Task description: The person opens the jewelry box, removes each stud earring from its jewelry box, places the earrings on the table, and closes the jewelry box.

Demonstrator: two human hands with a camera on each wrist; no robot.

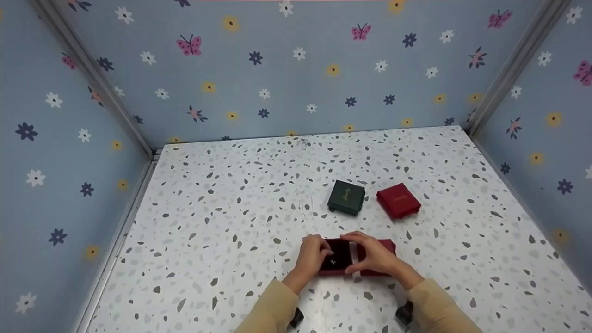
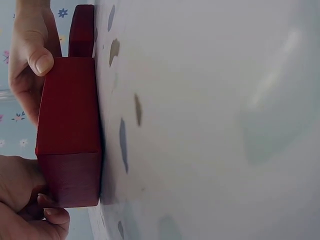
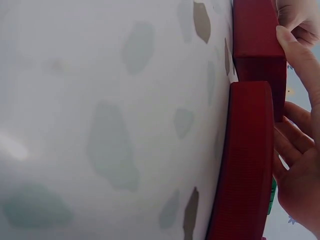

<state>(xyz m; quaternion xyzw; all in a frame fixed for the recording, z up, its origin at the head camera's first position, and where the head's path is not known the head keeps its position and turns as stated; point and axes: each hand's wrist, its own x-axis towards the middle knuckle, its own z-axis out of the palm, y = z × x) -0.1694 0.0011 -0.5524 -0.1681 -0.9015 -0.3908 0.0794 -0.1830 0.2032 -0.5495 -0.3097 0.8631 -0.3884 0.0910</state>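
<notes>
A red jewelry box (image 1: 330,273) sits uncovered on the table near me, with a black padded insert (image 1: 341,249) inside. On that insert lies a small silvery piece (image 1: 332,262), too small to make out. My left hand (image 1: 309,259) grips the box's left end, fingers curled at its corner in the left wrist view. With thumb on the near side and fingers on the far side, my right hand (image 1: 377,256) holds the box's right end. A pale strip (image 1: 354,254) runs beneath that hand. Right of the box is a second red piece (image 3: 245,160), apparently its lid, partly hidden by my hand.
Beyond my hands, a closed dark green box (image 1: 347,198) and a closed red box (image 1: 398,201) with gold lettering stand on the speckled white table (image 1: 222,222). Blue flowered panels (image 1: 296,69) enclose its back and sides.
</notes>
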